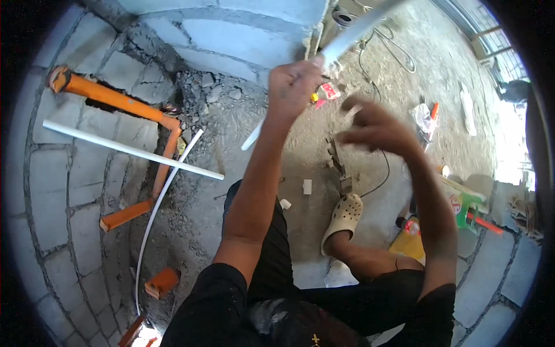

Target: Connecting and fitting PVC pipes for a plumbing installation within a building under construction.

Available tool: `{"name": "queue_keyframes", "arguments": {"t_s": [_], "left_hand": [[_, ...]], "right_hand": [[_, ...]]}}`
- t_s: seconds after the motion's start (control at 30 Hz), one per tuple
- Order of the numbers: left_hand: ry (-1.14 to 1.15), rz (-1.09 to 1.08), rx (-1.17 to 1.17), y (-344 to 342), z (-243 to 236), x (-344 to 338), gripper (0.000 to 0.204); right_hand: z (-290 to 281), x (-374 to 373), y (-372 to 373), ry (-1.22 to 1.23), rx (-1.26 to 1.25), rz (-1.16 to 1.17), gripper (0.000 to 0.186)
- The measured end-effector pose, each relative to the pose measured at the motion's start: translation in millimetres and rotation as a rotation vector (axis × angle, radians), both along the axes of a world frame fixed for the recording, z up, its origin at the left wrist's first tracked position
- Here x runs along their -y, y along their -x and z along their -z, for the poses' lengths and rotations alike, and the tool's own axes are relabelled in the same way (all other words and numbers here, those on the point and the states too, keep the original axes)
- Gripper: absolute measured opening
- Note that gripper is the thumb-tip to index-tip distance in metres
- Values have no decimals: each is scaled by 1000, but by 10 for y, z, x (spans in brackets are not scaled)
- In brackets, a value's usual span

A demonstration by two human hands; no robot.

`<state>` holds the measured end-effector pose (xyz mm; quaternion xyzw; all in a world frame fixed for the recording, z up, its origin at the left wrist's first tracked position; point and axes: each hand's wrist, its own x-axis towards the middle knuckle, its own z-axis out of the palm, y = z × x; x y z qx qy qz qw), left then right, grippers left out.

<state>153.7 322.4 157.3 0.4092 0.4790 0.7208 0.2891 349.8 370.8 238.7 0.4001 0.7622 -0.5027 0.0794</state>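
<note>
My left hand (293, 87) is wrapped around a long, straight white plastic pipe (361, 32), its fingers folded tight; from that grip the pipe slants away to the upper right, beside the grey block wall (243, 37). A white length also shows beyond my left forearm, though I can't tell whether it belongs to the same pipe. My right hand (378, 130) hangs blurred in the air, apart from the pipe and to its right, its fingers loosely curled with a gap between them and the thumb. Under my hands, a small red-and-yellow packet (328, 91) lies on the dusty floor (306, 127). To my left, a second straight white pipe (133, 150) crosses a curved, thin white pipe (155, 208) near the thick orange plastic pipe (113, 97).
</note>
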Motion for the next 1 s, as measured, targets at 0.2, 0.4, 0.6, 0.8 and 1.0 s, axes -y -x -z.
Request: {"name": "queue_keyframes", "arguments": {"t_s": [0.2, 0.4, 0.6, 0.8, 1.0], "left_hand": [[145, 24, 53, 168, -187, 245, 46], [26, 23, 66, 118, -412, 373, 46], [-145, -18, 36, -45, -511, 325, 44], [-203, 65, -272, -219, -347, 224, 41], [-297, -262, -702, -68, -316, 96, 39]], "right_hand": [[1774, 831, -50, -171, 180, -781, 46], [1881, 825, -114, -214, 378, -666, 50], [780, -119, 171, 82, -388, 177, 32], [-676, 204, 247, -551, -928, 245, 78], [-1041, 204, -81, 197, -998, 429, 70]]}}
